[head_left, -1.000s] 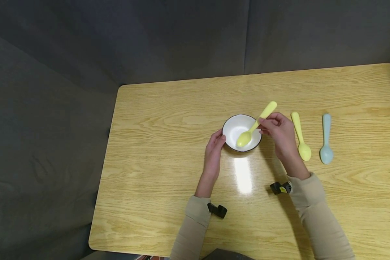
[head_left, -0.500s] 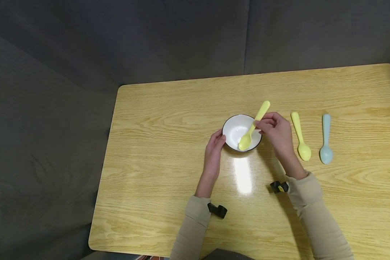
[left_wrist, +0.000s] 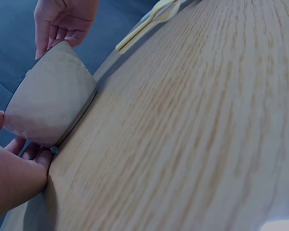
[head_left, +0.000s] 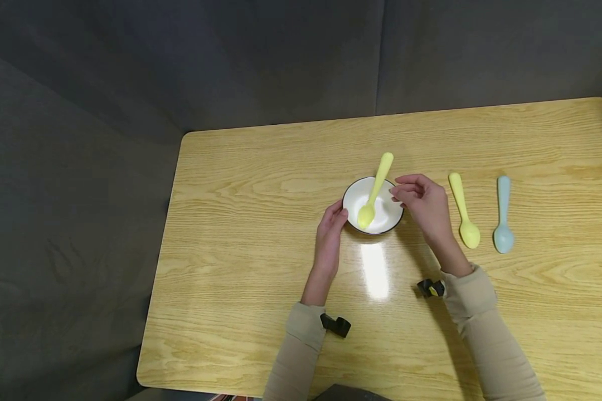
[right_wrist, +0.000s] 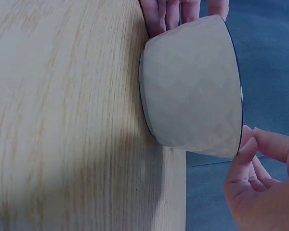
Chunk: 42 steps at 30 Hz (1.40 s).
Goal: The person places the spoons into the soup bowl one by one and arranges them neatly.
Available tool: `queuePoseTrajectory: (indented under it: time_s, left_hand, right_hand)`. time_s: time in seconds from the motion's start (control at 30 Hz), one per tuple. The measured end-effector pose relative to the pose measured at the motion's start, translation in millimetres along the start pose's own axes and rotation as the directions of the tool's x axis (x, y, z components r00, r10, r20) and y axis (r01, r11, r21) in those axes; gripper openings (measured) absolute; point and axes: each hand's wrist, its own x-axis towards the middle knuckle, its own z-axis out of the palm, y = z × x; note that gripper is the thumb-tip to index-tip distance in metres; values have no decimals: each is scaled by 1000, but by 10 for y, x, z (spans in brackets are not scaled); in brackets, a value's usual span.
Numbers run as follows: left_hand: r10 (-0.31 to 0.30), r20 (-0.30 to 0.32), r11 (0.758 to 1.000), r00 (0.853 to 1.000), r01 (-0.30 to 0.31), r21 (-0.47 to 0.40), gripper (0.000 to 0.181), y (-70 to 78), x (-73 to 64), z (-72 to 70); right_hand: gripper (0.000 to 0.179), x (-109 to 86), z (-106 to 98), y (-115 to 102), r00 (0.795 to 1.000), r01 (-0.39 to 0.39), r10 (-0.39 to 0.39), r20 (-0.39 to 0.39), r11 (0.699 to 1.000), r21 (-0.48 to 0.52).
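Observation:
A white bowl (head_left: 387, 214) with a dark rim and faceted outer wall stands on the wooden table. My left hand (head_left: 328, 236) holds it from the left, thumb at the rim and fingers against the lower side (left_wrist: 31, 156). A yellow spoon (head_left: 380, 179) leans in the bowl, its scoop down inside and its handle jutting past the far rim. My right hand (head_left: 426, 209) is at the bowl's right rim, apart from the spoon; its thumb and fingertips are close together right at the edge (right_wrist: 250, 139).
To the right of my right hand lies a second yellow spoon (head_left: 461, 209). Farther right lies a light blue spoon (head_left: 504, 214). The wooden table (head_left: 241, 223) backs onto a dark curtain (head_left: 281, 61). A bright reflection shines on the tabletop in front of the bowl.
The right hand has let go of the yellow spoon, which has swung left and now rests in the bowl. The left hand and bowl have stayed put.

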Motion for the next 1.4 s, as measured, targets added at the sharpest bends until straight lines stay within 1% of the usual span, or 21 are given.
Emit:
queuePoseTrajectory:
  time_s: [0.1,0.33,0.47,0.6,0.7,0.87,0.93,1.17,1.3,1.4]
  left_hand:
    - [-1,7,1000,1000,1,4,47,5,-7,-2]
    - [-4,-4,1000,1000,4,-1,46,5,-6,13]
    - [-8,-12,1000,1000,8,2,46,4,-7,25]
    - [0,1,1000,1000,0,5,47,8,-11,22]
    - [5,8,1000,1000,-5,-1,47,14,-12,12]
    - [2,9,1000,1000,-2,-9,46,16,-6,0]
    - [1,14,1000,1000,0,-5,46,13,-2,-3]
    - [0,20,1000,1000,0,18,47,8,-8,-16]
    - [0,22,1000,1000,-1,21,48,5,-8,-17]
    - [0,21,1000,1000,0,19,48,-3,-4,-15]
  right_hand:
    - [27,-2,-4,-5,1000,-3,3,4,1000,-1]
    - [26,-14,-29,-26,1000,-11,11,17,1000,0]
    - [22,-32,-99,-53,1000,-18,18,1,998,55]
    - [13,-48,-231,-69,999,-18,26,-48,985,170]
    - [8,-56,-367,-60,997,-16,36,-73,968,249]
    - [3,-78,-619,-27,994,1,39,-104,936,352]
    - [3,-88,-714,-12,992,9,38,-120,930,367]
    - [3,-115,-980,68,987,-13,80,-143,907,421]
    - [3,-127,-1062,128,983,-12,90,-163,904,427]
    - [2,-134,-1100,166,979,-18,98,-180,915,403]
